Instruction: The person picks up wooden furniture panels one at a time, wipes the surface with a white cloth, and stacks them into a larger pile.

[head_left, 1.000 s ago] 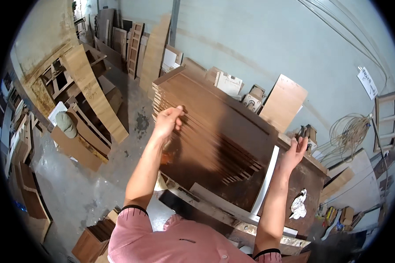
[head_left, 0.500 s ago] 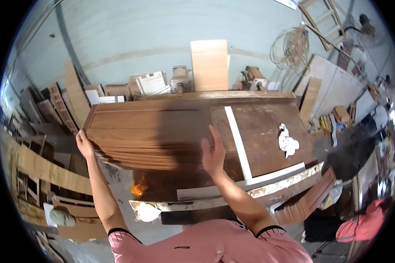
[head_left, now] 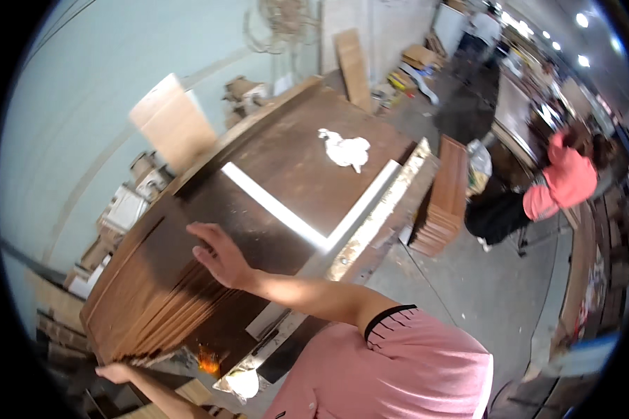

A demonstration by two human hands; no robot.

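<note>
A stack of thin brown wooden panels (head_left: 129, 300) lies on the dark work table (head_left: 286, 160), its layered edges fanned slightly on the near side. At the stack's near left corner, my left hand (head_left: 115, 373) rests against the panel ends with its fingers extended; their tips are small and partly hidden. My right hand (head_left: 220, 257) is raised over the right end of the stack, fingers apart and nothing in them. Its shadow side hides part of the top panel, and I cannot tell whether it touches the wood.
White strips (head_left: 276, 206) form a corner on the table beside a crumpled white cloth (head_left: 346, 150). Another brown panel stack (head_left: 440, 202) stands off the table's right end. A co-worker in a pink top (head_left: 562, 178) is farther right. Clamps (head_left: 147, 178) line the back edge.
My view has swung to the right, bringing the co-worker and aisle into sight. My right hand has tilted and stays near the stack's right end; my left hand remains at the left end.
</note>
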